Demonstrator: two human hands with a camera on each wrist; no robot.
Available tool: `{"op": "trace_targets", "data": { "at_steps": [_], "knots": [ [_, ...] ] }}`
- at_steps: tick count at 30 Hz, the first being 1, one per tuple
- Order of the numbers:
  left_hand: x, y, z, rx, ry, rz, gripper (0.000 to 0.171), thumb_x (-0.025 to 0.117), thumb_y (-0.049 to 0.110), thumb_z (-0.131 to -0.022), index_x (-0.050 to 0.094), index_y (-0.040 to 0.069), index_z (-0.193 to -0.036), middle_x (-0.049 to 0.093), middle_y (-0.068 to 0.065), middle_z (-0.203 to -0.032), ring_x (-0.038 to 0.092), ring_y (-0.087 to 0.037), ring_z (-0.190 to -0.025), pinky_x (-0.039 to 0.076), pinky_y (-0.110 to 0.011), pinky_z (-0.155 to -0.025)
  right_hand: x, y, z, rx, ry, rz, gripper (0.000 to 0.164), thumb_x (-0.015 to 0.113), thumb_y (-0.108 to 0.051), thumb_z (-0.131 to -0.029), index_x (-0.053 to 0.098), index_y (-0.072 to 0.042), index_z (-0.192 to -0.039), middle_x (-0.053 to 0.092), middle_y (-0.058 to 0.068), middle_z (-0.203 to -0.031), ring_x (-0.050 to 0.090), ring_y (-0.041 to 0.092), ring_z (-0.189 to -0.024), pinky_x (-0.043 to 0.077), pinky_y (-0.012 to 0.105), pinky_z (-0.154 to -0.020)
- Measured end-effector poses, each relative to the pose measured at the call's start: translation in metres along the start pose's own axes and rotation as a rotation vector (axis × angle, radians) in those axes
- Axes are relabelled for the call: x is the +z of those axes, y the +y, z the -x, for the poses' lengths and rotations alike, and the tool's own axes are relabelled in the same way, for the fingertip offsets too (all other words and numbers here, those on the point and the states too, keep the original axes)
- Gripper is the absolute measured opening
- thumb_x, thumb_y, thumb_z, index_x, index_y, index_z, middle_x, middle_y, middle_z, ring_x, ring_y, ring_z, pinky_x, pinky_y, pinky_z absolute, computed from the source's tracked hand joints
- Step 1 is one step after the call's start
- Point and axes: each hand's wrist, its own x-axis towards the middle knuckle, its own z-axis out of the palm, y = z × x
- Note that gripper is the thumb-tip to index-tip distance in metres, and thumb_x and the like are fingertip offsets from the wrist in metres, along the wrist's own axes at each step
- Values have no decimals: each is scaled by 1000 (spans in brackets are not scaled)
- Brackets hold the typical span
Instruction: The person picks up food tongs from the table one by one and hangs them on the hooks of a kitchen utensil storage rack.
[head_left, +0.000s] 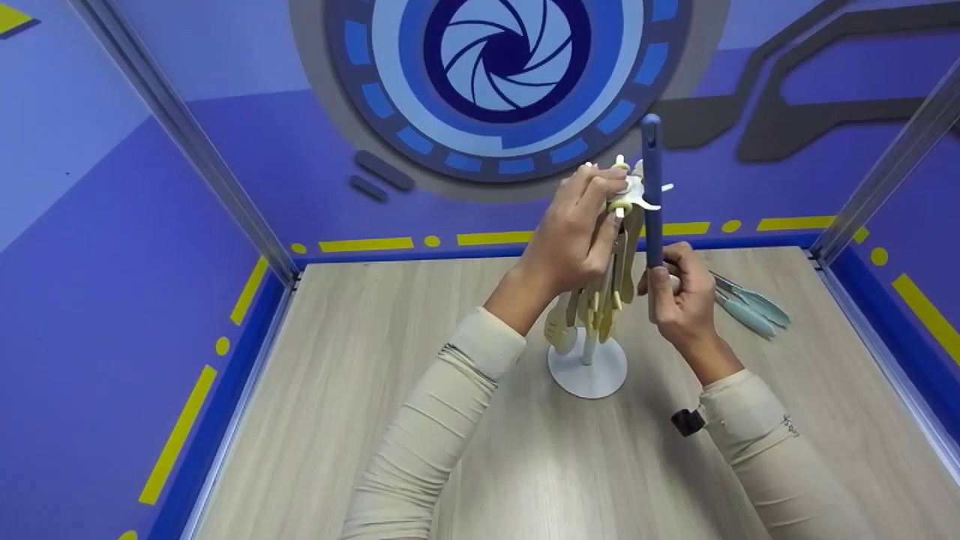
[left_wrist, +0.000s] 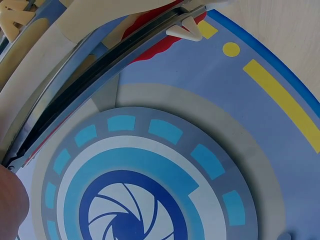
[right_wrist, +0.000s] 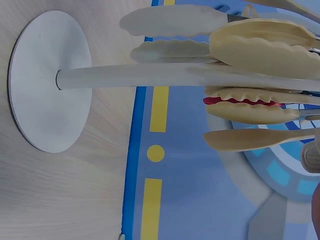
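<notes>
My left hand grips the white hooked top of a utensil stand, its fingers bent over the near side. Cream and yellow utensils hang round the pole, among them a slotted yellow one and scallop-edged tongs. In the left wrist view, the metal arms of tongs pass close to the left hand. My right hand holds a utensil by its long dark-blue handle, upright, with the holed end up beside the stand's hooks. The utensil's lower end is mostly hidden by the hand.
The stand's round white base rests on the wood-grain table. Teal tongs lie on the table to the right, beyond my right hand. Printed blue-purple panels close in the back and sides, with metal posts at the corners.
</notes>
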Motion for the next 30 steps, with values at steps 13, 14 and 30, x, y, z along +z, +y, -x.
{"op": "trace_targets", "data": {
  "at_steps": [13, 14, 30],
  "knots": [
    [2, -1, 1, 10, 29, -1, 30, 51, 12, -101, 60, 4, -129, 62, -15, -142, 57, -28, -141, 33, -29, -128, 0, 7, 17, 54, -50, -31, 33, 61, -18, -108, 62, 15, -107, 61, 22, -79, 67, 14, -63, 55, 13, -62],
    [2, -1, 1, 12, 32, -4, 30, 51, 12, -101, 60, 4, -128, 62, -15, -142, 57, -28, -141, 34, -30, -128, 0, 8, 19, 60, -55, -25, 30, 61, -15, -108, 63, 15, -108, 62, 22, -81, 67, 14, -64, 55, 13, -62],
    [5, 2, -1, 9, 70, -25, 31, 53, 10, -98, 63, 4, -127, 64, -15, -138, 60, -27, -135, 37, -31, -125, 5, 31, 33, 143, -26, -112, 35, 54, -17, -110, 61, 17, -114, 57, 22, -75, 59, 16, -60, 50, 17, -59]
  ]
}}
